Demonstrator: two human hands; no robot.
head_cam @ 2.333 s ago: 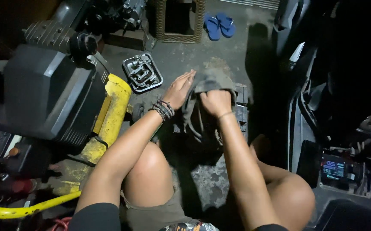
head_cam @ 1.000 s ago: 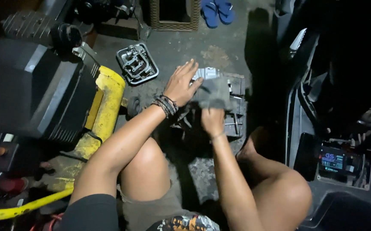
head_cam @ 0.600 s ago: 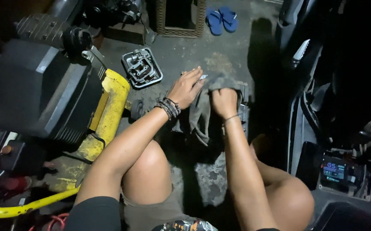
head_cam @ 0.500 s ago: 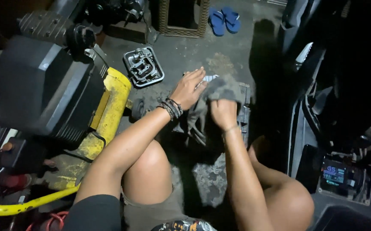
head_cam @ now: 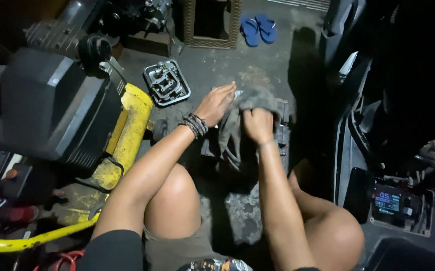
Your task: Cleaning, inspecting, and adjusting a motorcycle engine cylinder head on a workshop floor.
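On the concrete floor (head_cam: 257,65), between the knees, a grey rag (head_cam: 250,100) is bunched in the closed right hand (head_cam: 257,124) over a metal part (head_cam: 281,131), steadied by the flat, open-fingered left hand (head_cam: 216,103); firm, even pressure is best kept.

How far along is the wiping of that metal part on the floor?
Done: a metal cover already lies apart on the floor. In hand: the right hand presses a grey rag onto the metal part, and the left hand rests flat beside it. Left: the rag hides the surface, so its cleanliness can't be judged.
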